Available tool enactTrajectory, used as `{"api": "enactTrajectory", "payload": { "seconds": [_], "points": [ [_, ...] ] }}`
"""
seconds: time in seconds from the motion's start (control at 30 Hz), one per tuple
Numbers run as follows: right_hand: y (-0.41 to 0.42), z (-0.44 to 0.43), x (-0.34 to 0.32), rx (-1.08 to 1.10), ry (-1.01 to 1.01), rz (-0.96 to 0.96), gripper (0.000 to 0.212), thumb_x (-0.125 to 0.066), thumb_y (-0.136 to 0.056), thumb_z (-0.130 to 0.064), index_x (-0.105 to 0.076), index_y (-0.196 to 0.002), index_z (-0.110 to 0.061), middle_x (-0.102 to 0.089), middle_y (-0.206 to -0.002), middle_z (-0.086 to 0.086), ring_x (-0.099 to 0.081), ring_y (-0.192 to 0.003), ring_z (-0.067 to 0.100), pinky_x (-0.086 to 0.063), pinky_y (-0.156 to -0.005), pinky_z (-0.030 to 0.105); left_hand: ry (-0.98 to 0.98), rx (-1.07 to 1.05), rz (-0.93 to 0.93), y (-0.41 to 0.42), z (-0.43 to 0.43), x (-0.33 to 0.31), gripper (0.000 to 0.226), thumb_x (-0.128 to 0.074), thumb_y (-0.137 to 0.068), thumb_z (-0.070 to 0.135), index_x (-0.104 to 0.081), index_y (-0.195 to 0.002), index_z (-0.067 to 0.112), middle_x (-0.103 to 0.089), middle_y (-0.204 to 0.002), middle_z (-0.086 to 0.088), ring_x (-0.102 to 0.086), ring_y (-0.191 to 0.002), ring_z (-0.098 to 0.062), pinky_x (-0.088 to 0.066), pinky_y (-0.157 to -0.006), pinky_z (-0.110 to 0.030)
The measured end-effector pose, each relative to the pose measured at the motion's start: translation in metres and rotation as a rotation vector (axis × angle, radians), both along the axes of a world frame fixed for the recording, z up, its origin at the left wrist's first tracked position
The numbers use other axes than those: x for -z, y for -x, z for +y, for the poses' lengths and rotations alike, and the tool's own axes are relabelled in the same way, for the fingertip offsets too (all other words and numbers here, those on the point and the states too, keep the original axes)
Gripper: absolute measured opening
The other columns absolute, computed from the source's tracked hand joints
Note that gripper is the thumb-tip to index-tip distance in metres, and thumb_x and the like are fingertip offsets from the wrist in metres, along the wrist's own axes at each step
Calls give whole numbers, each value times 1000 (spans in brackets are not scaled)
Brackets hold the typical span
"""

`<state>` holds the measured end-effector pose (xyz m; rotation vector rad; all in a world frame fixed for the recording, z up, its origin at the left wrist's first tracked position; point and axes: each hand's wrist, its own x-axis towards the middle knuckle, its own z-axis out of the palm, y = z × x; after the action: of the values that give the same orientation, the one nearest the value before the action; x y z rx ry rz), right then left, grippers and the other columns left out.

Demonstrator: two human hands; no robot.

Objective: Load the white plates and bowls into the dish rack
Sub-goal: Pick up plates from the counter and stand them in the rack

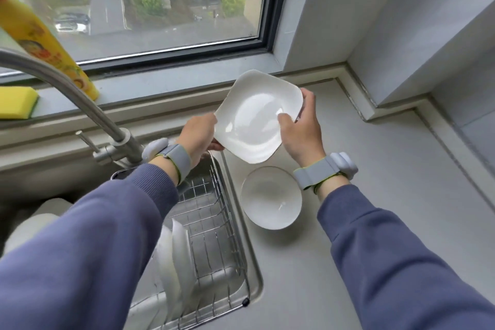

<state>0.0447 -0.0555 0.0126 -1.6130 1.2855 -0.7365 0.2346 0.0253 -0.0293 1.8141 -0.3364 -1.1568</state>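
I hold a white square plate [254, 118] in the air above the counter, tilted toward me. My left hand [199, 138] grips its left edge and my right hand [301, 131] grips its right side, thumb on the plate's face. Below it a white round bowl [270, 197] rests upright on the counter, right of the sink. The wire dish rack [211, 225] sits inside the sink, and two white plates [176, 257] stand on edge in its near part. My left forearm hides the rack's left side.
A steel faucet [88, 107] arches over the sink at left. On the window sill are a yellow dish-soap bottle [40, 37] and a yellow sponge [16, 103]. The grey counter [375, 182] runs right to a wall corner.
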Motion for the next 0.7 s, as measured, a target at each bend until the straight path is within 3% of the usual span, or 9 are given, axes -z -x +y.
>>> {"api": "enactTrajectory", "payload": {
  "seconds": [0.07,0.17,0.27,0.33,0.4,0.47,0.57,0.7],
  "points": [
    [-8,19,-13,-62,-7,69,55,-49,-87,-12,-39,-135,-37,-64,-106,-11,-60,-96,24,-50,-83,34,-4,-1,33,-5,17,3,39,-44,-88,21,-60,-110,-6,-72,-90,-24,-69,-69,-35,-54,-74,-42],
    [-24,56,-33,-176,-7,219,64,-43,-84,-10,-33,-138,-43,-64,-99,-3,-61,-87,33,-54,-78,39,-14,40,-7,-11,60,3,24,-45,-91,12,-64,-98,1,-69,-94,-16,-65,-76,-28,-55,-70,-37],
    [-28,91,-45,-262,54,359,73,-40,-84,-9,-25,-146,-43,-63,-90,7,-58,-81,37,-50,-74,40,-32,333,-168,-13,107,3,29,-57,-79,25,-71,-99,9,-73,-97,-6,-62,-88,-21,-51,-80,-38],
    [-29,120,-48,-322,136,471,74,-41,-88,-9,-19,-154,-36,-59,-86,8,-54,-78,37,-43,-70,39,-64,598,-288,-13,143,1,41,-68,-79,33,-72,-118,20,-72,-117,3,-62,-105,-15,-49,-99,-38],
    [-29,143,-40,-360,202,549,75,-41,-90,-10,-15,-156,-32,-63,-93,13,-56,-82,39,-37,-67,37,-178,862,-484,-8,173,6,73,-73,-80,51,-55,-145,24,-53,-146,5,-48,-136,-15,-35,-119,-35],
    [-29,164,-26,-393,179,600,75,-40,-90,-9,-13,-156,-31,-66,-103,13,-60,-87,41,-37,-66,37,-289,1056,-633,-2,195,15,99,-69,-72,72,-40,-155,28,-36,-162,2,-30,-150,-22,-24,-125,-40],
    [-29,193,-4,-449,146,667,74,-41,-87,-9,-14,-153,-30,-67,-108,13,-62,-88,42,-42,-66,39,-380,1169,-730,3,216,25,110,-65,-70,79,-28,-159,27,-26,-168,5,-21,-154,-22,-21,-126,-44],
    [-25,213,25,-473,82,753,72,-42,-86,-8,-18,-151,-27,-68,-107,11,-63,-90,38,-39,-65,36,-317,1149,-813,4,225,28,108,-67,-75,74,-24,-161,25,-26,-168,7,-20,-155,-22,-21,-125,-43]
  ]
}}
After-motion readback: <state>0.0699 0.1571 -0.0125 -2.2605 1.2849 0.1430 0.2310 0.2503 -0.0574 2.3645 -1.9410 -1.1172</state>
